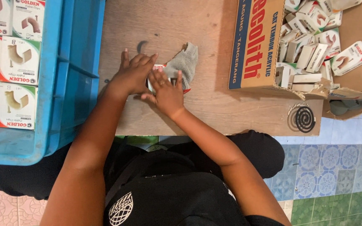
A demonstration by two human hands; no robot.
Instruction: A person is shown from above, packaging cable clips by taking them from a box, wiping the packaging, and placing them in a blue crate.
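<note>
Both hands flat, fingers spread, atop small white carton (159, 67) on wooden board (214, 104): left hand (134, 74) covers left end, right hand (167, 93) presses middle; grey cloth (185, 62) touches behind.

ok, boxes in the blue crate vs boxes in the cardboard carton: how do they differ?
Boxes in the blue crate lie flat in neat rows, faces up; boxes in the cardboard carton are a jumbled heap, tilted all ways. The crate is at the left hand's side, the carton at the right hand's. Both sets are small white boxes of one kind.
</note>
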